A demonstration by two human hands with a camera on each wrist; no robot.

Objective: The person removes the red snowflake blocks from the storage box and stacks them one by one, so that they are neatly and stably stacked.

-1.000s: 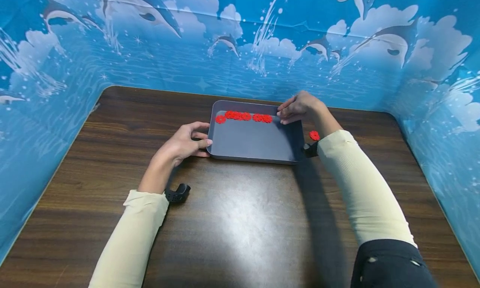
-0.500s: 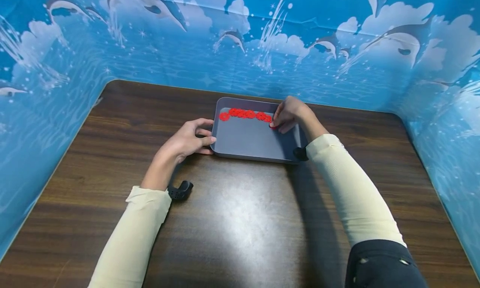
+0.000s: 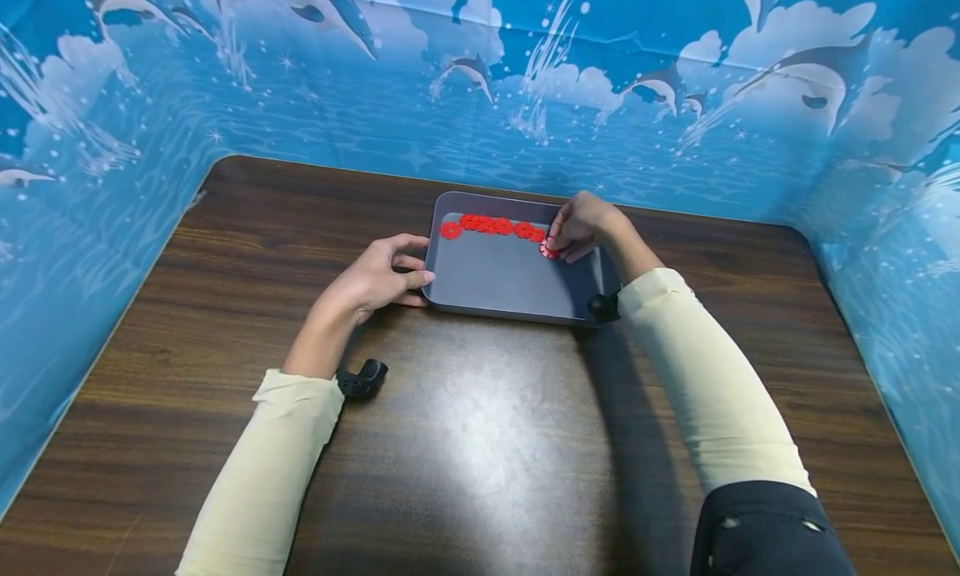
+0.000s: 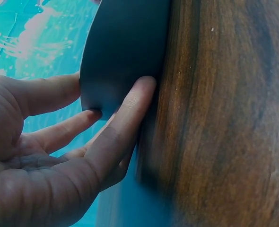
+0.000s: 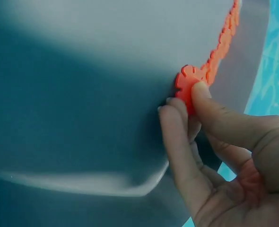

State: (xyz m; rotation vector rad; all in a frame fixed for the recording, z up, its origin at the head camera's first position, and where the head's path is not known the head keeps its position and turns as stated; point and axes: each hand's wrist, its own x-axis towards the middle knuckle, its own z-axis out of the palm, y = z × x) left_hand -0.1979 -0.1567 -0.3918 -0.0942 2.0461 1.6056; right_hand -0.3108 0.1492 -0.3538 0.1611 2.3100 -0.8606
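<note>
A grey rectangular tray (image 3: 502, 280) lies on the wooden table. My left hand (image 3: 372, 280) rests at the tray's left side, fingertips and thumb touching its outer wall; in the left wrist view these fingers (image 4: 120, 127) are fairly straight. Over the tray's right part, my right hand (image 3: 583, 227) pinches a red notched plastic building disc (image 5: 184, 90) between thumb and fingertips. Several similar red discs (image 3: 495, 226) form a row along the tray's back side, some overlapping. The held disc is close to the row's right end; whether they are joined I cannot tell.
The brown wood-grain table (image 3: 480, 443) extends around the tray. A blue dolphin-printed curtain (image 3: 405, 109) stands behind and at both sides. Black wrist devices (image 3: 363, 379) are worn on both wrists.
My right hand has moved left and slightly down to the row's right end, where the pinched disc now shows. My left hand stays at the tray. The head view has shifted slightly.
</note>
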